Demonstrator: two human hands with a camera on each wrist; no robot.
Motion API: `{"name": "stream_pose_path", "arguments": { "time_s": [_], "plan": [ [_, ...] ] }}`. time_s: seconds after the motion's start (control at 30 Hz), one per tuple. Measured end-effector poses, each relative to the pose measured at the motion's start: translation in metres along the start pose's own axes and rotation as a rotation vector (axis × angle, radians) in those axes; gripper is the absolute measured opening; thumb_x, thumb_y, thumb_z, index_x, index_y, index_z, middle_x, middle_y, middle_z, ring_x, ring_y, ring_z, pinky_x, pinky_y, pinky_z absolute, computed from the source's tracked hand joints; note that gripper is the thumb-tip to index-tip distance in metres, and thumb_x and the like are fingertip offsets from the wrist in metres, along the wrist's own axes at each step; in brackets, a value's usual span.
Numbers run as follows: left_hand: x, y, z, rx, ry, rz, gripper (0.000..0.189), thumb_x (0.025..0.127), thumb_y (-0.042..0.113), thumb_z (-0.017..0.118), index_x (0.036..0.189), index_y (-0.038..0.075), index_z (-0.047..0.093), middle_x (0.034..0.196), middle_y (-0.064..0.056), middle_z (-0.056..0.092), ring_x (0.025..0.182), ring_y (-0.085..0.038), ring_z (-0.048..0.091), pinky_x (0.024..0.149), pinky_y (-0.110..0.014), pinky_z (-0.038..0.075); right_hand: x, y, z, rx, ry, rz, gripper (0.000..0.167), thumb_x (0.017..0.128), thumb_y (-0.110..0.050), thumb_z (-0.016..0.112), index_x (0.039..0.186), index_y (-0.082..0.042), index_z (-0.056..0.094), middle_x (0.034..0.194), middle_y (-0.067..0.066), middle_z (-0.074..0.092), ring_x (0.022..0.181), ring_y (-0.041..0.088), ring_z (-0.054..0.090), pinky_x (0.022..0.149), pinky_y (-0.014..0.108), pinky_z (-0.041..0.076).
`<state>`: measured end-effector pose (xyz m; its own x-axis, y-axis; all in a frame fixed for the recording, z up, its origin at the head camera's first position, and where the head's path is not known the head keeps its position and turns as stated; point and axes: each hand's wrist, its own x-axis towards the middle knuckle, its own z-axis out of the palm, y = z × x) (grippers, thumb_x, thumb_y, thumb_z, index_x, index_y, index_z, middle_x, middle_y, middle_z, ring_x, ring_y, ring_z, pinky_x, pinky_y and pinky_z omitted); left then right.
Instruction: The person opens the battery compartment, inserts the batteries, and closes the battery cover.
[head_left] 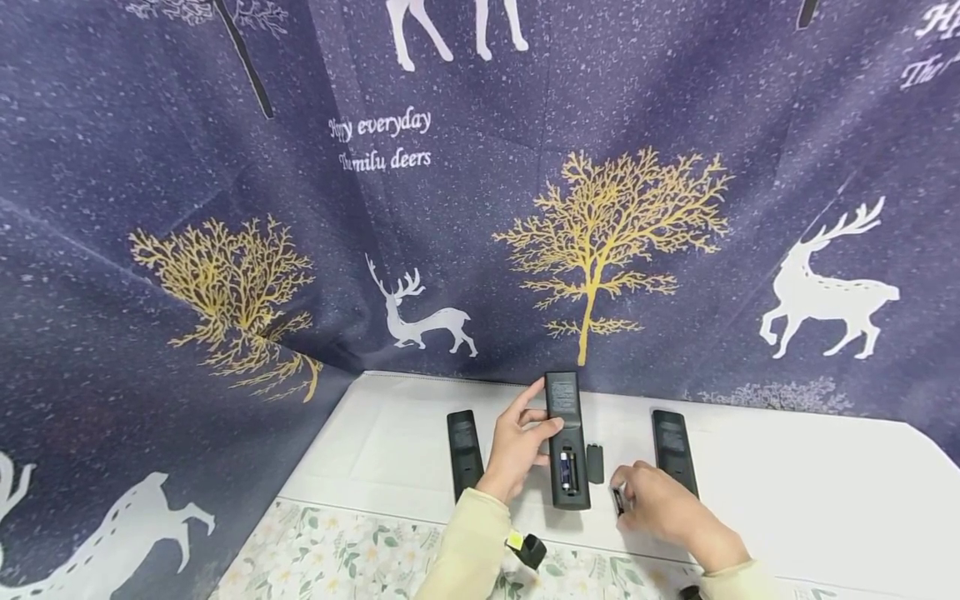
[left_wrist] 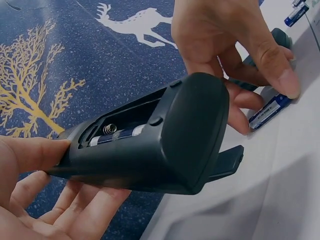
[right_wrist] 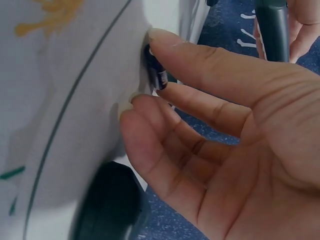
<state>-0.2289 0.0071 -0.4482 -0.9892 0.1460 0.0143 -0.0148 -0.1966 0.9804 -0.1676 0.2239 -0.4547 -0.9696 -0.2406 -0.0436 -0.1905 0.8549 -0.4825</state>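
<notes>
"Remote control (head_left: 570,434): where is it exactly?"

"In the left hand (head_left: 517,446), tilted over the white table (head_left: 810,483); the thumb presses its back and the fingers support it from beneath, so the grip wraps the body."

"And its battery compartment?"

"Uncovered; a fitted battery (head_left: 565,471) lies in one slot, while a spring (left_wrist: 110,129) shows bare in the other; the compartment cover (head_left: 595,463) lies on the table, just to the right of the remote in the head view."

"What of the right hand (head_left: 663,504)?"

"It pinches a loose battery (left_wrist: 270,111) lengthwise, thumb at one end and a fingertip at the other; one cannot tell whether that battery touches the table."

"What else lies about?"

"A second remote (head_left: 465,450) to the left of the left hand; a third remote (head_left: 673,450) just beyond the right hand; another battery (left_wrist: 297,14) at the top corner of the left wrist view; a floral cloth (head_left: 360,550) along the near side; a dark blue backdrop (head_left: 450,225) with white deer and golden trees behind."
</notes>
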Motion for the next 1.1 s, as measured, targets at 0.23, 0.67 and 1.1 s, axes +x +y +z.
{"name": "stream_pose_path", "arguments": {
  "time_s": [0.23,0.67,1.1],
  "plan": [
    [-0.001,-0.002,0.000,0.007,0.000,-0.009,0.069,0.095,0.003,0.076,0.156,0.028,0.057,0.108,-0.008,0.070,0.082,-0.020,0.072,0.060,-0.035,0.063,-0.003,0.001,0.005,0.024,0.029,-0.007,0.046,0.063,-0.001,0.096,0.099,-0.009,0.067,0.086,-0.004,0.057,0.073,0.013,0.053,0.070,0.035,0.053],
    [0.000,0.000,0.001,-0.006,0.023,0.004,0.069,0.094,0.004,0.078,0.155,0.028,0.058,0.107,-0.008,0.070,0.079,-0.020,0.072,0.056,-0.032,0.061,-0.003,0.011,0.007,0.161,0.043,-0.217,0.039,0.076,0.008,0.086,0.100,-0.010,0.061,0.081,-0.009,0.064,0.071,0.002,0.056,0.062,0.027,0.051],
    [0.000,0.002,0.000,-0.004,0.046,0.016,0.068,0.093,0.005,0.079,0.154,0.027,0.059,0.107,-0.009,0.070,0.077,-0.018,0.071,0.054,-0.031,0.060,-0.002,-0.005,-0.003,0.325,0.092,-0.212,0.026,0.091,0.006,0.074,0.112,-0.003,0.061,0.089,-0.002,0.060,0.075,0.004,0.061,0.059,0.026,0.056]
  ]
}}
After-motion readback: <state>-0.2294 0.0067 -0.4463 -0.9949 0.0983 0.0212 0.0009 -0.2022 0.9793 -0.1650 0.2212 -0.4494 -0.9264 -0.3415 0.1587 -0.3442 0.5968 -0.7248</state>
